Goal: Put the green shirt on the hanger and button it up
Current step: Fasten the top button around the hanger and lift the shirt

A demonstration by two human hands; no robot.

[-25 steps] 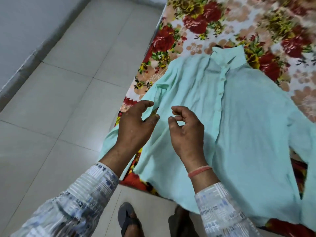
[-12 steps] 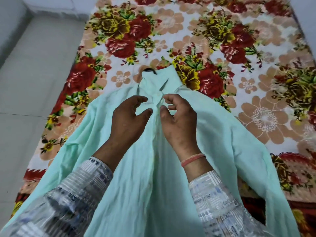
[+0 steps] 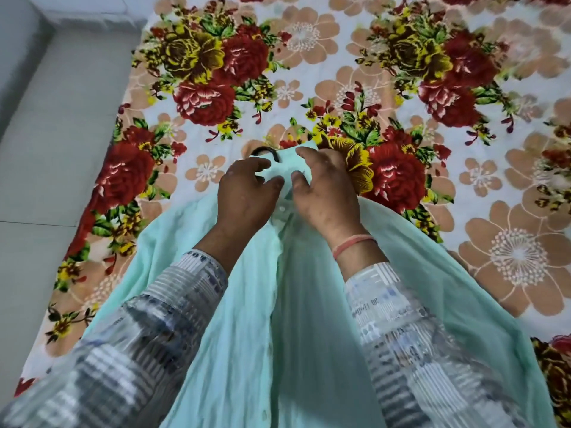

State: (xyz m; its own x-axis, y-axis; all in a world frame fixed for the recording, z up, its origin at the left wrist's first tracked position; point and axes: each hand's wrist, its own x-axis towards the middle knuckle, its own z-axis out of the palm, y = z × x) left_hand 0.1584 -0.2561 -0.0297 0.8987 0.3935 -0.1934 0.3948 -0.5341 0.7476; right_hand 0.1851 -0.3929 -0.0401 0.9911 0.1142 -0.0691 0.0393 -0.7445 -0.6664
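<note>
Bedsheet: big floral bedsheet (image 3: pixel 340 72) over the bed, grey tiled floor (image 3: pixel 46 180) off to the left.
Shirt: the green shirt (image 3: pixel 293 335) lies flat on the sheet, front up, collar pointing away from the person and the body running down under both arms.
How it handles: looks thin, light and floppy, zero stiffness, so I'd guess it slides and bunches easily. The placket and collar edges are the firmer bits and the sensible places to hold.
Sleeves: the person's own patterned sleeves (image 3: pixel 386 304) cover a good part of the shirt.
Left hand: the left hand (image 3: pixel 247 196) is at the collar (image 3: pixel 284 168), forefinger and thumb curled in and pinching the left edge of it.
Right hand: the right hand (image 3: pixel 327 196) mirrors that, finger and thumb nipping the right collar edge, the two hands nearly touching.
Hanger: only a black hook of the hanger (image 3: pixel 265 150) pokes out past the collar; the rest is hidden inside the shirt, so it seems to be on.
Wristband: an orange wristband (image 3: pixel 355 244) sits on the right wrist.
Button: one small pale button (image 3: pixel 281 208) shows between the wrists; looks like the top one is being worked on.
Writing: no brand or label readable anywhere; the sleeve print is too blurry to tell.
</note>
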